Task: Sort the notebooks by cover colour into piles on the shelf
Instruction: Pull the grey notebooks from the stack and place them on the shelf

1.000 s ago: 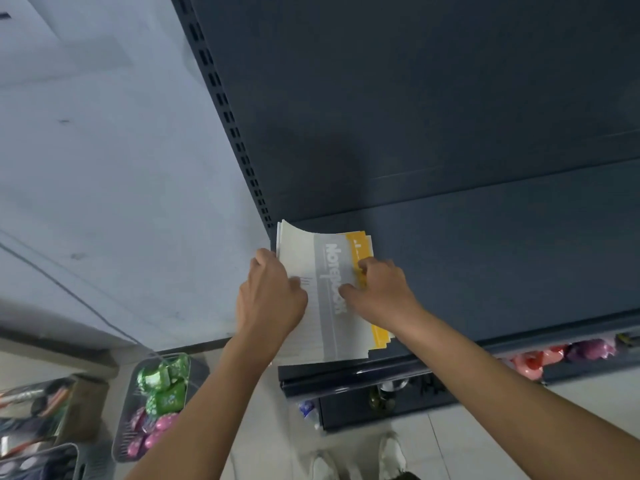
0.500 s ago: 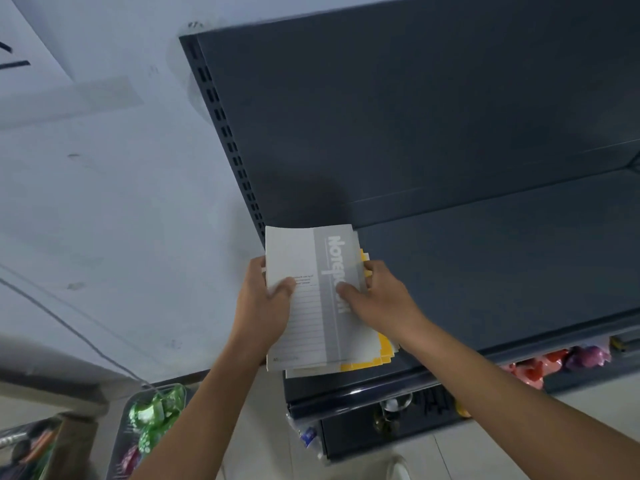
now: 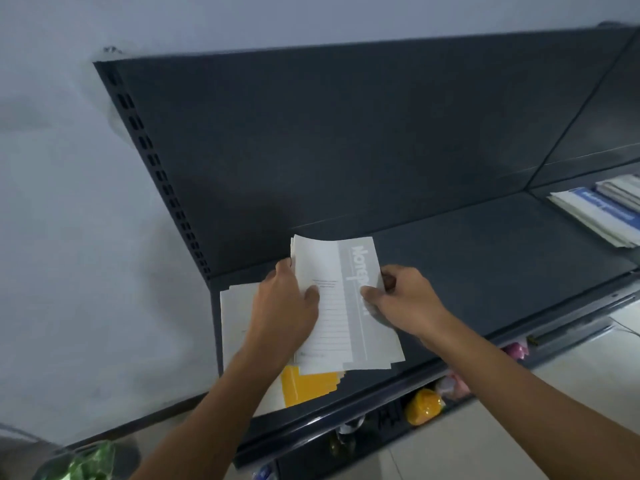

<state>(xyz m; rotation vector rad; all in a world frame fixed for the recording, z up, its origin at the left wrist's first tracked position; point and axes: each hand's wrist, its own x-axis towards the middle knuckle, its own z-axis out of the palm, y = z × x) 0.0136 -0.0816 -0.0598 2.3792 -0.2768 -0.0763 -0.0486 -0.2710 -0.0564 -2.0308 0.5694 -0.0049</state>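
With left hand [image 3: 287,306] and right hand [image 3: 405,301] pinching the stack [image 3: 349,306], its fanned bottom is threatening to spill onto yellow notebook [image 3: 308,386].

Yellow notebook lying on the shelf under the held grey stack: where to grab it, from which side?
Probably its near edge, from the front. The yellow notebook lies flat on the shelf close to the front lip, and mainly that end shows; the grey notebook stack, gripped by the left hand and right hand, covers the rest. Slide it over the lip, then pinch.
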